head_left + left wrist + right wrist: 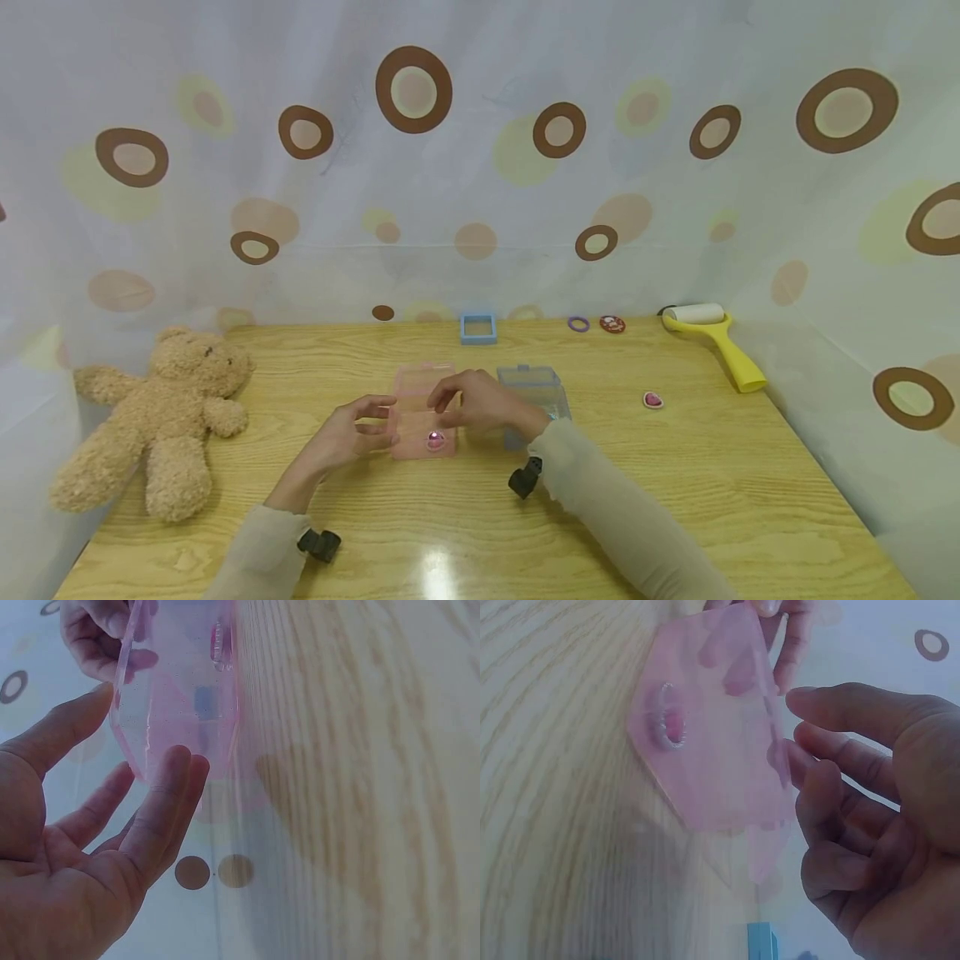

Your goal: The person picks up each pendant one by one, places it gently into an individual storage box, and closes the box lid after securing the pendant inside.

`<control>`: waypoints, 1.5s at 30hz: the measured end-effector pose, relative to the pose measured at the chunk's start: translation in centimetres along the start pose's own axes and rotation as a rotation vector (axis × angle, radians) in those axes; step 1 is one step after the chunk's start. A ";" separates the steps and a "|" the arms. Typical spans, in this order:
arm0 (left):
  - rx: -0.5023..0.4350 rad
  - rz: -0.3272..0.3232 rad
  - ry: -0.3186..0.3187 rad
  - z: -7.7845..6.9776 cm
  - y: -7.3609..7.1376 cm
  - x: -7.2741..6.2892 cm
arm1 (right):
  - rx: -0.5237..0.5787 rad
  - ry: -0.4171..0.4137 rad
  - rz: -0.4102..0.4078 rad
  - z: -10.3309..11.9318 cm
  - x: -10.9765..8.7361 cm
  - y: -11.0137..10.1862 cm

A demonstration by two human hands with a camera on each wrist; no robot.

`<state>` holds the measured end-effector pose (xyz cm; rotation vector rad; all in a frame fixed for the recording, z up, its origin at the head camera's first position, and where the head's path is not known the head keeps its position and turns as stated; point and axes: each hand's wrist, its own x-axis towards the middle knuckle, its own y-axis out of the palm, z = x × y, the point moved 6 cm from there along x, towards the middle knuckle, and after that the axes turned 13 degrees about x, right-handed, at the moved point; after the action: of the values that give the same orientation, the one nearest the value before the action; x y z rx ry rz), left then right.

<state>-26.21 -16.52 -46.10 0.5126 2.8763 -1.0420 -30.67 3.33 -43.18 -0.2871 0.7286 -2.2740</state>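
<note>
A pink translucent box (408, 448) lies on the table with its lid tipped back. Inside it sits a heart-shaped pink gem (436, 440) with a pale beaded rim, also visible through the wall in the right wrist view. My left hand (339, 433) is at the box's left side, fingers spread and slightly bent; whether the fingertips touch it I cannot tell. Over the box's right part hovers my right hand (483, 398), fingers loosely bent with nothing seen between them. Beneath my right wrist stands a bluish translucent box (528, 375), lid raised, partly hidden by the arm.
A teddy bear (161, 417) lies at the left. Along the back are a light blue square frame (477, 339), a purple ring (578, 324) and a round red badge (612, 324). Another pink gem (653, 400) and a yellow-handled lint roller (731, 354) lie at the right.
</note>
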 end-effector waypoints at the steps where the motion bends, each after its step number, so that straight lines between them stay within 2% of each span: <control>1: 0.002 -0.001 0.002 0.0 0.0 0.0 | 0.007 0.001 -0.002 0.1 -0.1 -0.2; 7: -0.004 -0.002 0.011 -0.1 0.0 -0.1 | 0.032 -0.010 -0.027 0.1 -0.9 -1.4; 24: -0.009 -0.009 0.028 -0.1 0.0 -0.1 | -0.021 0.030 -0.164 -1.8 -4.6 -6.6; 35: -0.011 -0.004 0.038 -0.1 -0.1 -0.1 | -0.027 0.056 -0.246 -3.8 -7.4 -9.7; 45: -0.006 -0.001 0.036 -0.1 -0.1 0.0 | -0.014 0.129 -0.330 -6.1 -10.4 -12.4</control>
<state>-26.21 -16.53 -45.98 0.5344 2.9097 -1.0353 -32.78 20.31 -40.90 -0.2870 0.8125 -2.6199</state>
